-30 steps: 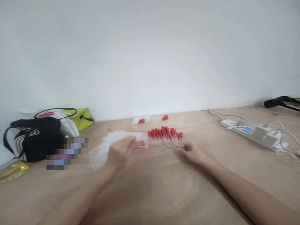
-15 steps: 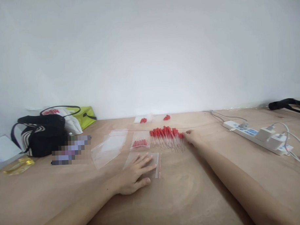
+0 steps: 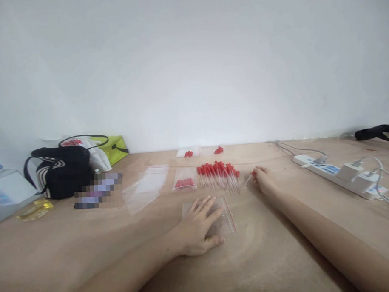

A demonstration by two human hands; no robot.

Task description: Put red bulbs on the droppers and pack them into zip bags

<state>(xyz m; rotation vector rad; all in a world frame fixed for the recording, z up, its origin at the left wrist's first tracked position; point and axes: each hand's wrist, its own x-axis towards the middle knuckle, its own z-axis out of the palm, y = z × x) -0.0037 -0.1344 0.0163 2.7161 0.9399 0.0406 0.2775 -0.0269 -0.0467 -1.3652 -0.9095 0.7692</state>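
Note:
My left hand [image 3: 202, 228] lies flat, fingers spread, on a clear zip bag [image 3: 227, 223] with a red seal strip along its right side. In my right hand [image 3: 262, 180], a red-bulbed dropper [image 3: 248, 179] is pinched by its bulb, the thin clear tube slanting down to the left. Just left of that hand lies a pile of droppers [image 3: 219, 173], red bulbs toward the wall and clear tubes toward me. A filled zip bag [image 3: 184, 180] beside the pile holds several droppers, their red bulbs at the near end.
Clear bags [image 3: 148, 186] lie spread at left. Two packets with red bulbs [image 3: 188, 154] rest near the wall. A black bag [image 3: 64, 172], green bag [image 3: 114, 151], yellow packet [image 3: 35, 210] and blurred flat object [image 3: 98, 192] stand left. Right: a power strip [image 3: 332, 171] with cables.
My right hand has drawn one dropper off the pile's right end and moved right with it. My left hand has slid right with the bag under it. The view has shifted slightly.

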